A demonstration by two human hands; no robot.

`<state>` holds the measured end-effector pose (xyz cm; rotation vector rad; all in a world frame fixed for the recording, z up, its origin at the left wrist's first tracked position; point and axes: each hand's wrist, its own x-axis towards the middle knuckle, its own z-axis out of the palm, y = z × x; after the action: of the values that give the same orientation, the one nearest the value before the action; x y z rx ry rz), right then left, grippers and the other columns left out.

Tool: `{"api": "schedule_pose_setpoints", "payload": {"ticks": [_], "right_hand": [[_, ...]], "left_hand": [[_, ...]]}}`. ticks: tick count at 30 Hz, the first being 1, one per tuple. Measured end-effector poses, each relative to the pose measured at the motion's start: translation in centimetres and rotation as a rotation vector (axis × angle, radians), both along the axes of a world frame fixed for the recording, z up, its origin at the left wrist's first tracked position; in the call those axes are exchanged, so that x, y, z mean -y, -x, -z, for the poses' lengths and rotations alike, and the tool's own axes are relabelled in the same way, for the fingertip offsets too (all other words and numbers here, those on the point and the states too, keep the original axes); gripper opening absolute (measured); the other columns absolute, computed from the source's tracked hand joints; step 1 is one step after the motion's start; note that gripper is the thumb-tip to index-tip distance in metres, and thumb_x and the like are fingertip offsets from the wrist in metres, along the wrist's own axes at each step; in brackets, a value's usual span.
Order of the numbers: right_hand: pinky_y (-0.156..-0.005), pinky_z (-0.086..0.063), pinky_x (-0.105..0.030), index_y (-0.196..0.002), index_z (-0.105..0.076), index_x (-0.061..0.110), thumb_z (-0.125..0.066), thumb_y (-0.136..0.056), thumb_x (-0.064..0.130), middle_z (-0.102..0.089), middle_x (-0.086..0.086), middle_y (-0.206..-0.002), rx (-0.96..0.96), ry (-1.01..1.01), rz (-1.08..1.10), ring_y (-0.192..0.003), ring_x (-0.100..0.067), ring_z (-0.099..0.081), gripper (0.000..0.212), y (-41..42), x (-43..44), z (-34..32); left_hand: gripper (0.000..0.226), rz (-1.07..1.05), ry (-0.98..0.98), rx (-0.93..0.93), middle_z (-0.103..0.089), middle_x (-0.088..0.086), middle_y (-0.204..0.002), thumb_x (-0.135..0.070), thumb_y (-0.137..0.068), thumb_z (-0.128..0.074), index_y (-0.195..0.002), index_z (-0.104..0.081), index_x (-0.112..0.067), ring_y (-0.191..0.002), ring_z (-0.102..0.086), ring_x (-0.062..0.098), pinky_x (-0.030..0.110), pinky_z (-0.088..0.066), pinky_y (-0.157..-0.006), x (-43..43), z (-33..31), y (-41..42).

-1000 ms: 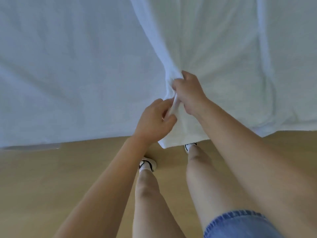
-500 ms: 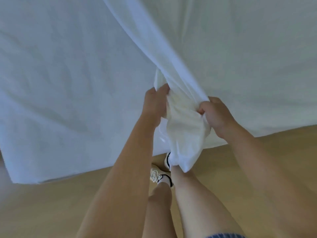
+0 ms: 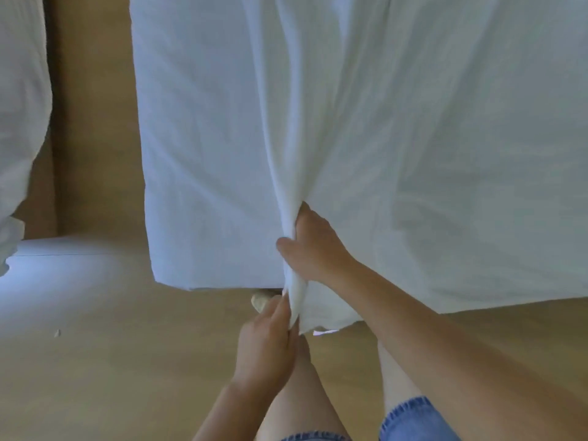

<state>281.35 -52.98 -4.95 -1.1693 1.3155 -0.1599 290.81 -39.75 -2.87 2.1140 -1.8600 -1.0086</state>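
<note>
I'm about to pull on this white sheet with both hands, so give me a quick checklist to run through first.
1. Right hand grips the gathered sheet: ok.
2. Left hand pinches the sheet's lower end: ok.
3. Sheet lies smooth: not ok, long folds run up from the grip.
4. Hanging corner clear of the floor: cannot tell.
5. Shoe clear of the hanging cloth: cannot tell, it sits close by.
6. Sheet's far edge: cannot tell, out of view.

Wood floor [image 3: 95,377] w/ small scrap [image 3: 57,333]; white bedding [image 3: 19,122] far left.
</note>
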Motion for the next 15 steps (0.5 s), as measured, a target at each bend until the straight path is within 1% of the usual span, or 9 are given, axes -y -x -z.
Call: {"api": "schedule_pose_setpoints", "payload": {"ticks": [1,2,3,4,6,8,12,14,15], "right_hand": [[-0.062,-0.045,-0.025,-0.102,-0.051,0.009,-0.050,-0.085,0.013,-0.056,-0.003,-0.086,-0.026,0.008,0.062,-0.077,-0.021,-0.056,0.017,-1.2,0.0,0.1],[-0.053,-0.041,-0.021,-0.088,-0.053,0.008,-0.046,-0.085,0.007,-0.053,0.000,-0.071,-0.013,-0.027,0.160,-0.065,-0.017,-0.051,0.008,-2.0,0.0,0.2],[-0.045,-0.035,-0.017,-0.075,-0.051,0.009,-0.045,-0.084,0.004,-0.047,0.005,-0.058,0.015,-0.066,0.240,-0.054,-0.011,-0.044,0.012,-2.4,-0.1,0.2],[-0.040,-0.030,-0.015,-0.066,-0.048,0.012,-0.045,-0.082,0.002,-0.043,0.009,-0.048,0.026,-0.092,0.283,-0.046,-0.007,-0.039,0.019,-2.4,-0.3,0.3],[-0.042,-0.032,-0.016,-0.061,-0.048,0.013,-0.048,-0.076,0.001,-0.041,0.012,-0.042,-0.007,-0.135,0.268,-0.040,-0.003,-0.039,0.020,-2.3,-1.5,0.0],[-0.050,-0.034,-0.021,-0.063,-0.050,0.010,-0.051,-0.065,0.008,-0.045,0.001,-0.053,-0.053,-0.203,0.235,-0.051,-0.011,-0.044,0.003,-2.8,-3.5,-0.6],[-0.053,-0.036,-0.022,-0.064,-0.047,0.011,-0.053,-0.064,0.011,-0.044,0.003,-0.053,-0.067,-0.277,0.321,-0.052,-0.012,-0.044,0.007,-5.0,-5.7,-2.0],[-0.045,-0.028,-0.018,-0.058,-0.039,0.013,-0.051,-0.069,0.007,-0.037,0.008,-0.047,-0.150,-0.212,0.358,-0.045,-0.009,-0.037,0.018,-5.9,-5.7,-2.5],[-0.043,-0.027,-0.018,-0.056,-0.038,0.014,-0.048,-0.073,0.004,-0.037,0.008,-0.047,-0.233,-0.165,0.358,-0.045,-0.010,-0.037,0.022,-6.2,-5.6,-2.7]], "left_hand": [[0.022,-0.081,-0.074,-0.145,-0.050,-0.009,-0.065,-0.015,-0.075,-0.049,-0.086,-0.065,-0.025,-0.051,-0.053,0.015,0.026,-0.039,-0.045,0.4,0.1,-0.8],[0.019,-0.223,-0.172,-0.340,-0.057,-0.010,-0.076,-0.026,-0.075,-0.050,-0.085,-0.064,-0.033,-0.066,-0.059,0.014,0.029,-0.046,-0.058,1.3,0.3,-1.9],[0.024,-0.400,-0.310,-0.625,-0.063,-0.012,-0.091,-0.035,-0.072,-0.050,-0.089,-0.066,-0.035,-0.085,-0.062,0.014,0.033,-0.048,-0.073,2.6,0.6,-3.3],[0.036,-0.542,-0.419,-0.849,-0.064,-0.008,-0.107,-0.037,-0.070,-0.048,-0.100,-0.068,-0.029,-0.100,-0.060,0.016,0.035,-0.046,-0.085,4.0,1.4,-5.0],[0.048,-0.718,-0.595,-1.106,-0.062,0.002,-0.119,-0.034,-0.079,-0.043,-0.119,-0.060,-0.013,-0.108,-0.056,0.019,0.037,-0.042,-0.090,7.7,3.9,-7.6],[0.039,-0.692,-0.723,-1.173,-0.063,0.007,-0.109,-0.032,-0.095,-0.038,-0.121,-0.056,-0.009,-0.098,-0.058,0.023,0.037,-0.044,-0.088,11.2,4.8,-7.7],[0.022,-0.618,-0.765,-1.208,-0.070,0.003,-0.080,-0.024,-0.096,-0.049,-0.092,-0.066,-0.011,-0.079,-0.064,0.021,0.031,-0.055,-0.070,16.1,4.0,-5.9],[0.018,-0.595,-0.663,-1.053,-0.069,0.007,-0.085,-0.024,-0.093,-0.053,-0.091,-0.065,-0.010,-0.081,-0.064,0.024,0.030,-0.056,-0.068,17.3,2.7,-6.1],[0.016,-0.617,-0.555,-0.947,-0.068,0.008,-0.084,-0.023,-0.091,-0.056,-0.089,-0.063,-0.010,-0.079,-0.064,0.024,0.025,-0.055,-0.062,17.1,2.3,-6.7]]}}
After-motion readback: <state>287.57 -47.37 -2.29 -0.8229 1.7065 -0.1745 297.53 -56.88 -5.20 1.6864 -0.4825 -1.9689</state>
